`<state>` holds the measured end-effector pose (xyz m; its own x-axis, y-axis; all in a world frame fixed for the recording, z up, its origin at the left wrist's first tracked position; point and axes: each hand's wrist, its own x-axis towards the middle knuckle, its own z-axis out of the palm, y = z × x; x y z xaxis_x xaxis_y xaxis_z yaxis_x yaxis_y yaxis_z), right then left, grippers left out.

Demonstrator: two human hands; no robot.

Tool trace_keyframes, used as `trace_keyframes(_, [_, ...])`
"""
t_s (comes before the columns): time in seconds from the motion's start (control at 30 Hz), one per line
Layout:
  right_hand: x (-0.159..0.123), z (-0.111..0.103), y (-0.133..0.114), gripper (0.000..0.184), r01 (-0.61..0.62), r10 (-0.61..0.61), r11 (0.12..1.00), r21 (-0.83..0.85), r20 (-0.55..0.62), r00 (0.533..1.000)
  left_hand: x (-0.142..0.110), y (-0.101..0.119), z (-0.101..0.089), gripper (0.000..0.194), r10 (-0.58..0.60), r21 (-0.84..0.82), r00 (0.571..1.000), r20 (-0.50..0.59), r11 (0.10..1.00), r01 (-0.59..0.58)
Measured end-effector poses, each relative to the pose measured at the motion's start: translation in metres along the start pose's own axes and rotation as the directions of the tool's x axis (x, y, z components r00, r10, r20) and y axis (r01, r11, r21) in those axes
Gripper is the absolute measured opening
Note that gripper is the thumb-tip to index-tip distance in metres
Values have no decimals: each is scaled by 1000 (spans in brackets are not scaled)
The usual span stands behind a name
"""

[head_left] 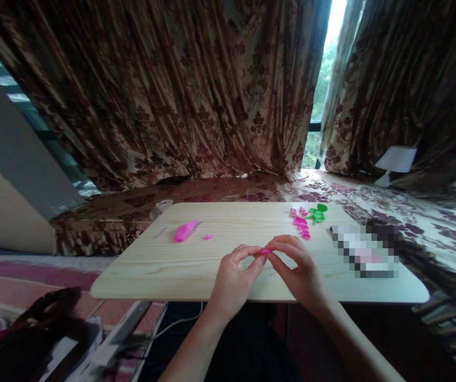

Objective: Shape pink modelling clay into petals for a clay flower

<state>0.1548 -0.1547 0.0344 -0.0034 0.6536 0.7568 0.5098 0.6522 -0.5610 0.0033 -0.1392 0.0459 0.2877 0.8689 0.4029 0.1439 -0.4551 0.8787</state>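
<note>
The bare forearms (198, 339) are ending in a left hand (231, 281) and right hand (306, 278) pinching a little pink clay bit (266, 252) over the table (140, 281), maybe keeping it steady, its long way running sideways, while a pink clay lump (185, 232) is lying left.

Big brown curtains (196, 85) with dark red flowers hang down. Bright light and green leaves (325, 79) show in the gap of the window (316, 122). A white lamp (397, 159) stands on a flowery cloth (422, 217) near the curtains. A pale wood table (152, 273) is in front. The wall (13, 132) on the left is gray.
</note>
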Motion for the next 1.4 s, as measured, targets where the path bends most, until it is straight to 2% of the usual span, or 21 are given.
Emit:
trace_keyframes(0.13, [1,-1,-2,13,-9,9,1000,11,-22,1000,1,-3,0,18,-84,-84,996,0,993,83])
trace_keyframes(0.3, [0,-3,-7,10,-105,106,993,52,-7,994,2,-9,4,19,-142,-129,988,-55,983,134])
trace_keyframes(0.43, [-1,0,-8,7,-149,148,985,85,10,989,1,-8,6,20,-108,-100,991,-74,990,101])
trace_keyframes(0.57, [0,1,-6,7,-131,131,988,82,11,991,0,0,4,22,-24,21,989,-143,999,28])
trace_keyframes(0.67, [1,0,-6,8,-122,121,989,81,21,992,0,5,3,15,12,81,992,-130,997,-1])
trace_keyframes(0.9, [-1,3,-10,9,-180,182,976,119,-6,983,0,5,8,12,-30,15,983,-179,999,33])
trace_keyframes(1.23, [-3,10,-8,9,-238,250,951,196,-38,967,-1,8,8,13,-31,40,982,-188,998,39])
trace_keyframes(1.4, [-5,9,-7,9,-223,232,959,177,-33,972,-2,6,9,12,-14,87,986,-167,996,29])
